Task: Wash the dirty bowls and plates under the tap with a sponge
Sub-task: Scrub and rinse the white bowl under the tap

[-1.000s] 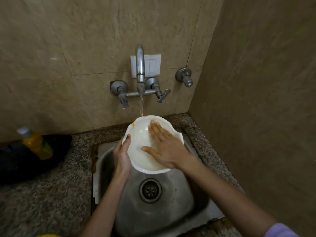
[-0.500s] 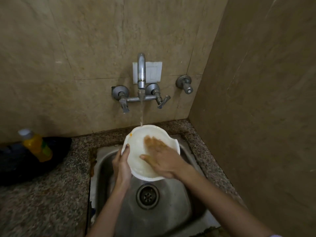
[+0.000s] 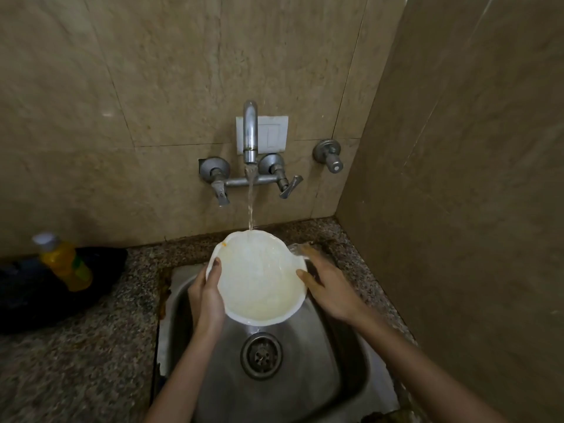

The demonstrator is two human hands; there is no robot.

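We grip the white bowl (image 3: 259, 285) by opp. rims, left hand (image 3: 207, 297) & right hand (image 3: 328, 290), under the tap (image 3: 250, 132) stream.

The right hand (image 3: 328, 288) is off the inside of the bowl (image 3: 259, 279), where it was rubbing with flat fingers, and now grips the bowl's right rim, thumb on the edge, fingers blurred behind it. The inside, covered before, lies bare, and water (image 3: 251, 203) sheets across it and dribbles off the near rim toward the drain (image 3: 261, 355)
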